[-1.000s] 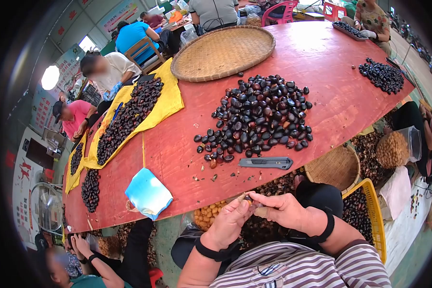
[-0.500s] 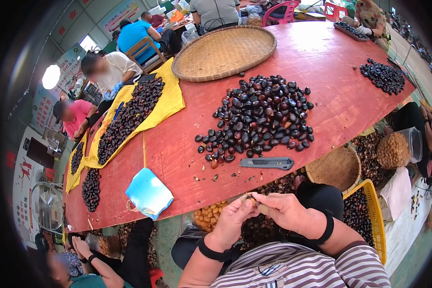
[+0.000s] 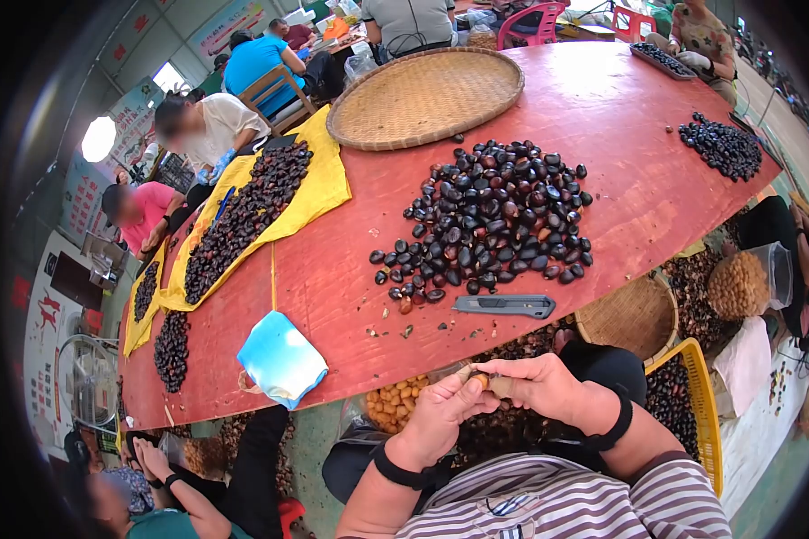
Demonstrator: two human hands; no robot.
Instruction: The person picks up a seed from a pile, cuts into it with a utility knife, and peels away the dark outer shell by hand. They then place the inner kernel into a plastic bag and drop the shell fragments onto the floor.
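My left hand (image 3: 440,415) is closed in a pinch on a small nut (image 3: 481,381), whose orange-yellow surface shows between the fingertips. My right hand (image 3: 541,386) meets it from the other side, with thumb and fingers pressed at the same nut. A tan patch near the right fingertips is too small to make out. Both hands are above my lap, just off the table's near edge. Beyond them lies a large pile of dark, glossy nuts (image 3: 499,216). A grey utility knife (image 3: 505,306) rests in front of that pile.
On the red table (image 3: 333,269) are a blue-and-white cloth pouch (image 3: 281,359), a flat woven tray (image 3: 427,99) and nuts on yellow sacking (image 3: 328,193). Yellow kernels (image 3: 391,406) sit left below the edge. A yellow crate (image 3: 706,422) and round basket (image 3: 629,316) stand right. Other people sit around.
More of the nut's orange surface now shows between my fingertips. My fingers have shifted slightly around it. The whole view has moved a little.
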